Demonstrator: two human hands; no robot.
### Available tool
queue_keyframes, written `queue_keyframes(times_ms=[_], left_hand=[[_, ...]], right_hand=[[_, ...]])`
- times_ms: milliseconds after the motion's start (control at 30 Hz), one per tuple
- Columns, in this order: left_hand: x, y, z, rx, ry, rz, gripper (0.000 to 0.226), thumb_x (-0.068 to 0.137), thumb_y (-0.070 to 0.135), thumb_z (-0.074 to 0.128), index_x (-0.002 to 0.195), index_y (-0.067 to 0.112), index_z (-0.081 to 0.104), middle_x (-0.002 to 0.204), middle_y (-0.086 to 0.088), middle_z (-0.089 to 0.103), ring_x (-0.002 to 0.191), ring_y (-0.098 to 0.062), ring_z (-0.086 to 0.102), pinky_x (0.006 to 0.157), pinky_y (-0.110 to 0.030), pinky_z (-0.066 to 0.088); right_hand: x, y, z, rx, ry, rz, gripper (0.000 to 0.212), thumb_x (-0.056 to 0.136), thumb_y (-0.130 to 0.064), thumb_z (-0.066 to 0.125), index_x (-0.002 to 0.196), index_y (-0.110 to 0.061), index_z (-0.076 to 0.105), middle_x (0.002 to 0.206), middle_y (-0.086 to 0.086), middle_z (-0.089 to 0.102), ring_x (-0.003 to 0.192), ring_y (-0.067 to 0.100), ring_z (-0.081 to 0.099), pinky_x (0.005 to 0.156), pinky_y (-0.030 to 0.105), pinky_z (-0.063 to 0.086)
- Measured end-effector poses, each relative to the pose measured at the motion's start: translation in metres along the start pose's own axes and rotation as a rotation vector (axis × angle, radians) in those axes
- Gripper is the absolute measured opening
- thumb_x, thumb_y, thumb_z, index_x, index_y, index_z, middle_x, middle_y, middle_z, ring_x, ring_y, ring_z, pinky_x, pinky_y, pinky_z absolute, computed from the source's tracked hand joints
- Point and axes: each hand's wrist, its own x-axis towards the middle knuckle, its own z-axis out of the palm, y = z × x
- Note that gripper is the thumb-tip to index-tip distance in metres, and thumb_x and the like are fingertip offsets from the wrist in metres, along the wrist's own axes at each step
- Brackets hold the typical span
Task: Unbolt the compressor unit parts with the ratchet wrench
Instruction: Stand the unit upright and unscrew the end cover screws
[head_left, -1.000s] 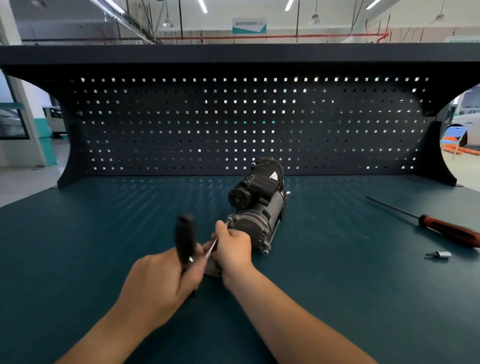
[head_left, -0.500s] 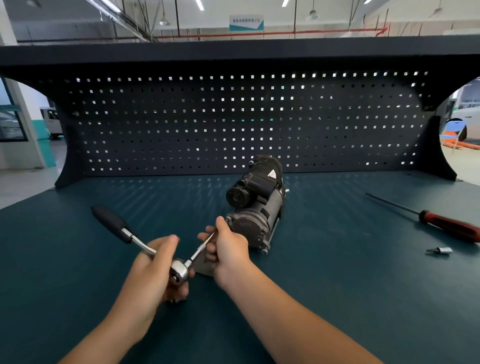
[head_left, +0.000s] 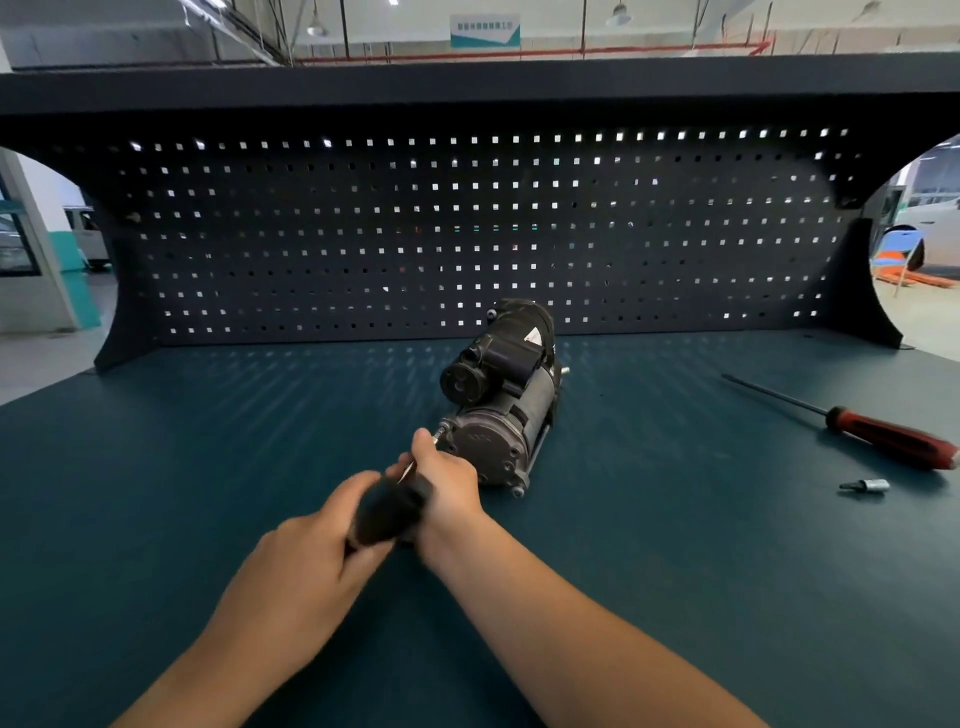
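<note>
– Fingers (head_left: 358, 488) of the left hand (head_left: 306, 571): how do they lie?
– Curled round the black handle of the ratchet wrench (head_left: 389, 512). Handle and fingers are blurred, so no finer detail can be read.
– And the right hand (head_left: 449, 480)?
– Its fingers (head_left: 423, 444) are closed round the wrench's thin silver shaft, of which only a short length shows between the two hands. The hand sits just in front of the compressor unit (head_left: 498, 405), and the far end of the shaft meets the upper left edge of the round end cover (head_left: 480, 449).
– Where does the compressor unit stand?
– Near the middle of the teal workbench (head_left: 675, 597), lying on its side. The end cover faces the viewer and the dark body runs back toward the black pegboard (head_left: 467, 234). A bolt head (head_left: 518, 491) shows at the cover's lower right corner.
– What else lies on the bench?
– To the right, well apart from the compressor, a screwdriver (head_left: 883, 436) with a red and black handle lies flat, its long blade pointing back and to the left. Just in front of its handle lies a small silver bit socket (head_left: 865, 486).
– Do the two forearms cross?
– No. They enter from the lower edge and converge on the wrench, with the hands touching.
</note>
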Motion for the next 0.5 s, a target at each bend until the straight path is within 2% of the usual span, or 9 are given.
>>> queue_keyframes(times_ms=[33,67,133,200,267,367,500], left_hand=[[0.002,-0.001,0.004,-0.171,-0.004,-0.086,0.031,0.091,0.048,0.036,0.106,0.029,0.056,0.062,0.004,0.063,0.06,-0.009,0.06,0.064,-0.03,0.05],[0.005,0.003,0.005,-0.35,-0.038,-0.174,0.034,0.094,0.044,0.034,0.093,0.022,0.061,0.061,-0.002,0.066,0.049,-0.008,0.056,0.056,-0.028,0.05],[0.011,0.005,0.004,-0.789,-0.103,-0.47,0.045,0.097,0.041,0.031,0.085,0.013,0.064,0.057,-0.008,0.065,0.034,-0.009,0.044,0.036,-0.022,0.039],[0.014,0.008,0.001,-1.246,-0.145,-0.767,0.056,0.096,0.047,0.031,0.078,0.006,0.065,0.052,-0.009,0.061,0.029,-0.007,0.035,0.029,-0.016,0.031],[0.014,0.008,-0.005,-1.571,-0.169,-0.957,0.057,0.095,0.046,0.036,0.071,0.0,0.059,0.05,-0.007,0.057,0.026,-0.003,0.032,0.027,-0.009,0.026],[0.015,0.006,-0.006,-1.623,-0.211,-0.951,0.042,0.094,0.041,0.04,0.082,0.004,0.053,0.048,-0.003,0.051,0.026,-0.002,0.031,0.027,-0.007,0.025],[0.014,0.007,-0.003,-1.346,-0.223,-0.733,0.027,0.092,0.03,0.048,0.09,0.007,0.06,0.05,-0.001,0.048,0.031,-0.005,0.032,0.03,-0.013,0.027]], right_hand=[[0.0,0.001,0.0,0.013,-0.011,0.003,0.035,0.098,-0.029,0.044,0.068,-0.012,0.049,0.035,-0.008,0.05,0.038,0.008,0.042,0.044,0.02,0.032],[0.002,0.002,0.0,0.021,-0.02,0.007,0.034,0.098,-0.029,0.044,0.068,-0.013,0.049,0.034,-0.009,0.05,0.032,0.006,0.039,0.041,0.019,0.03],[0.002,0.003,-0.001,0.072,-0.044,0.03,0.034,0.098,-0.031,0.043,0.069,-0.014,0.049,0.037,-0.009,0.052,0.027,0.003,0.034,0.038,0.017,0.027],[0.003,0.002,0.0,0.136,-0.07,0.055,0.033,0.098,-0.032,0.043,0.071,-0.013,0.049,0.038,-0.008,0.054,0.027,0.003,0.033,0.036,0.015,0.027],[0.003,0.002,0.001,0.142,-0.066,0.054,0.032,0.099,-0.032,0.041,0.074,-0.013,0.05,0.039,-0.008,0.055,0.027,0.002,0.033,0.034,0.014,0.028],[0.004,0.002,0.002,0.103,-0.061,0.042,0.032,0.1,-0.032,0.039,0.079,-0.012,0.052,0.041,-0.008,0.058,0.027,0.003,0.034,0.035,0.014,0.029],[0.003,0.0,0.001,0.118,-0.022,0.053,0.028,0.097,-0.031,0.046,0.077,-0.012,0.05,0.043,-0.005,0.061,0.026,0.004,0.033,0.035,0.013,0.027]])
